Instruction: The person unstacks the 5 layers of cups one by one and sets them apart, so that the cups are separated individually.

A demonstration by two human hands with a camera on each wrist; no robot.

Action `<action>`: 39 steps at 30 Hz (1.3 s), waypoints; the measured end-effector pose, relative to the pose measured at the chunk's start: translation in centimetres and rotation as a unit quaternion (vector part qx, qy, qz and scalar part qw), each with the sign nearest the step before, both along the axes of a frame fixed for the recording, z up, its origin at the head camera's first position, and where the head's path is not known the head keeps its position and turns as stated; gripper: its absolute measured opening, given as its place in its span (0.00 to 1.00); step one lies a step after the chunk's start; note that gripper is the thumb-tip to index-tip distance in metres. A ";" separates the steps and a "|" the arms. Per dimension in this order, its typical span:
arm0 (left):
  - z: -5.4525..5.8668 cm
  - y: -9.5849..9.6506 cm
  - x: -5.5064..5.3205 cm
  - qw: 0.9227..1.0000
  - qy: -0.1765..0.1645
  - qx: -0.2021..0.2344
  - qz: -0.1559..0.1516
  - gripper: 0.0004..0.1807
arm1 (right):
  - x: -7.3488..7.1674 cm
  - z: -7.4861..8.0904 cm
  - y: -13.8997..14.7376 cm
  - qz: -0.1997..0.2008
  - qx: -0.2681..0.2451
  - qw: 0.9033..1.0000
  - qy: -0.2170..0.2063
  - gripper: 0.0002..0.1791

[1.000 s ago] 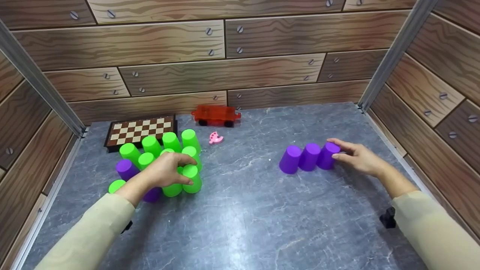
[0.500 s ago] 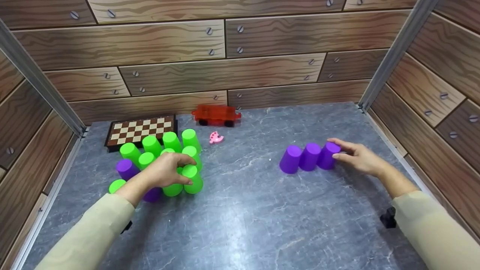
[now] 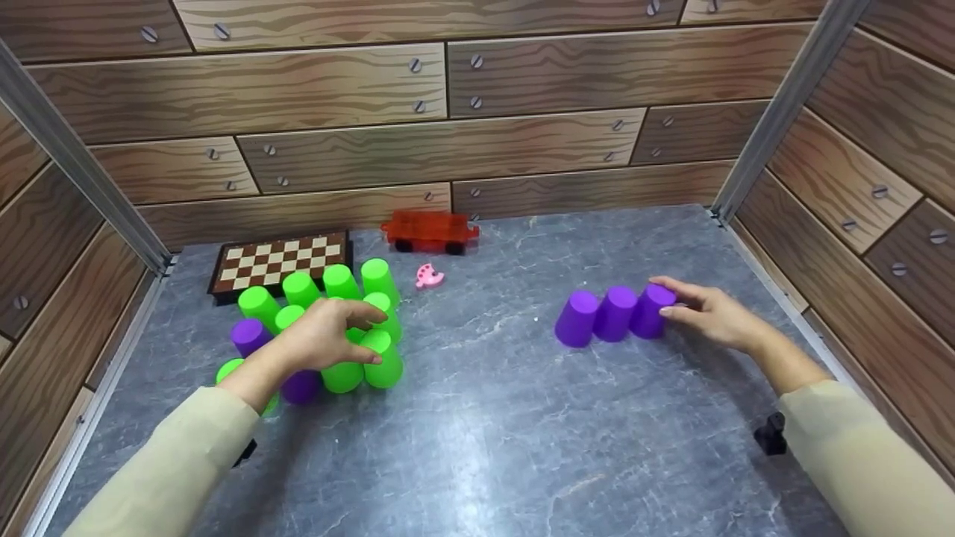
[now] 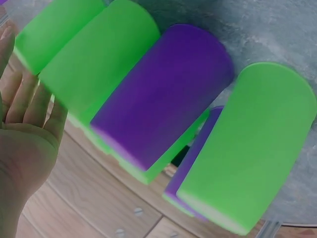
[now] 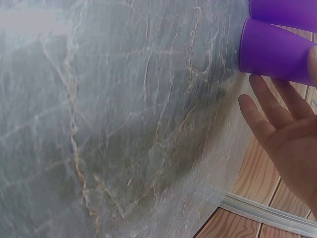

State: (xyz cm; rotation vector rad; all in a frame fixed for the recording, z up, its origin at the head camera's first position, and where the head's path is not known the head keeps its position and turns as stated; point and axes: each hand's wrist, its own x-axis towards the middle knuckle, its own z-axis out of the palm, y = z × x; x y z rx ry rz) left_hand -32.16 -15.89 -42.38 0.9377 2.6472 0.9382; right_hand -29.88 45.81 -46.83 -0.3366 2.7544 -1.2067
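Observation:
My left hand hovers over a cluster of upside-down green cups and some purple ones. Its thumb is beside the front-right green cup, and the fingers reach forward, apart from the thumb. In the left wrist view the palm and loosely straight fingers lie beside a green cup, near a purple cup. On the right side, three purple cups stand upside down in a row. My right hand holds the rightmost purple cup near its top, thumb in front and fingers behind; part of that grip is cut off in the right wrist view.
Behind the green cups lies a checkered board. A translucent red toy wagon stands by the back wall, with a small pink piece in front. Wood-patterned walls enclose the grey marbled table.
My left hand has lifted slightly and drawn a little left from the front-right green cup. The right hand and the purple row look still.

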 end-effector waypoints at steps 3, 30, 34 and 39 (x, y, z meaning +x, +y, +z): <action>1.4 0.5 0.2 1.000 0.003 0.008 0.008 0.33 | 0.0 0.0 0.0 0.000 -0.005 1.000 -0.004 0.35; -3.9 27.9 -2.7 0.993 -0.032 0.110 0.014 0.41 | -0.1 -0.4 -0.5 -0.004 -0.023 1.000 -0.014 0.35; -4.8 28.6 -2.9 0.994 -0.028 0.105 0.021 0.38 | 0.0 -0.3 -0.4 -0.006 -0.027 1.000 -0.015 0.35; -5.0 28.8 -3.1 0.994 -0.038 0.104 0.013 0.31 | 0.1 -0.4 -0.1 -0.004 -0.027 1.000 -0.004 0.35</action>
